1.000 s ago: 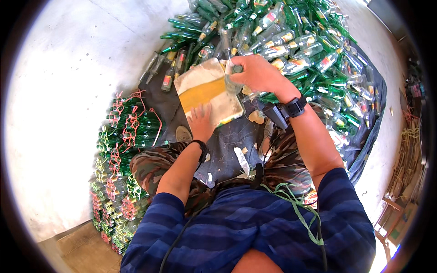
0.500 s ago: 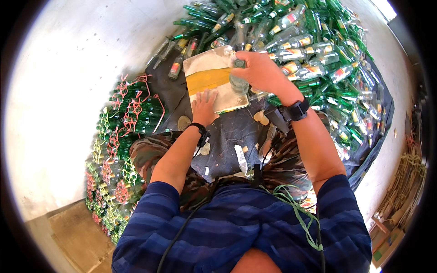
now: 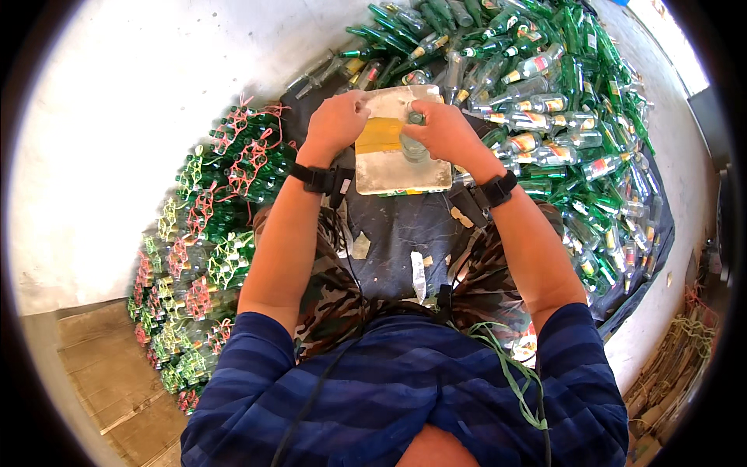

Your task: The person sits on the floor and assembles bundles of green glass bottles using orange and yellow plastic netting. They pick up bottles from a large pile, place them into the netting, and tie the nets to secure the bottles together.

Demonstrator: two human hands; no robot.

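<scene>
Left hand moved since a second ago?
Yes: the left hand has gone forward, farther from the white scrap on the dark sheet.

One slab (image 3: 397,179), one yellow band (image 3: 377,135) across it, one lone bottle (image 3: 415,148) over it. Two wrist straps (image 3: 315,178) — one on each arm — and two sleeves (image 3: 572,323). One dark sheet (image 3: 381,233), one long white scrap (image 3: 419,276). One heap of loose bottles (image 3: 545,117) and one stack of tied bottles (image 3: 204,206) — dozens in each, overlapping too much for an exact count.
</scene>
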